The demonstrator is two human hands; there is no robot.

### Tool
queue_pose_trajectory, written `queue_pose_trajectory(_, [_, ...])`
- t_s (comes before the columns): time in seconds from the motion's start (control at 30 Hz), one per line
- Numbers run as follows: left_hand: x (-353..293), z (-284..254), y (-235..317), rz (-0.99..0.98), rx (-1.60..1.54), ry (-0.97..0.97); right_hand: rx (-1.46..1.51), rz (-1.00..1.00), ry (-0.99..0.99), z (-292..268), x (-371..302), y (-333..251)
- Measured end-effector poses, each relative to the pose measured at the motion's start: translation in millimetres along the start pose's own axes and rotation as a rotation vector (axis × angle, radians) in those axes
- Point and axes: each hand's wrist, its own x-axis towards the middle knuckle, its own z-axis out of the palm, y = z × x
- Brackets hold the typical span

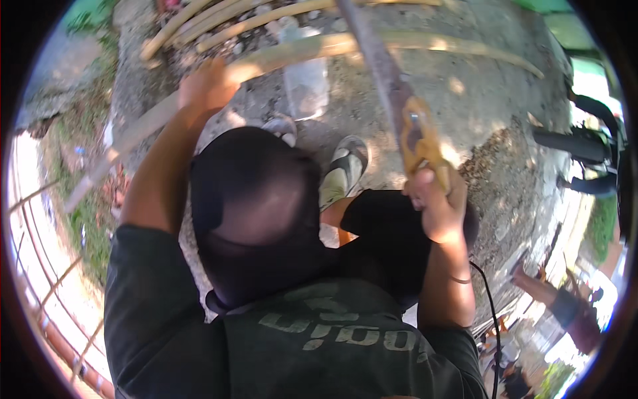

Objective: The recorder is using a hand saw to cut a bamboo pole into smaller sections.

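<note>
My left hand point(209, 86) is closed around a long pale pole point(286, 56) that looks like bamboo. The pole runs crosswise in front of me, from the lower left to the far right. My right hand point(438, 199) grips the yellow handle point(420, 133) of a handsaw. Its grey saw blade point(377, 56) points away from me and crosses over the pole right of my left hand. I cannot tell whether the teeth touch the pole.
Several more poles point(266, 21) lie at the far side. A pale translucent slab or sheet point(308, 86) rests on the rough ground beneath the pole. My shoe point(349, 163) is planted nearby. Gravel point(495, 156) lies at the right, and another person point(565, 309) is at the lower right.
</note>
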Motion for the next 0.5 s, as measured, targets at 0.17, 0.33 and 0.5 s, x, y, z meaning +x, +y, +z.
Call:
queue_pose_trajectory(0.17, [-7.0, -27.7, -23.8, 0.162, -0.12, -0.032, -0.046, 0.049, -0.025, 15.0, 7.2, -4.3])
queue_pose_trajectory(0.33, [15.1, 7.6, -21.7, 0.119, -0.342, -0.405, -0.043, 0.044, -0.036, 6.6, 6.3, 7.4])
queue_pose_trajectory(0.5, [-5.1, -14.3, -10.2, 0.072, -0.27, -0.325, -0.019, 0.033, -0.045, 0.9, 5.6, 3.6])
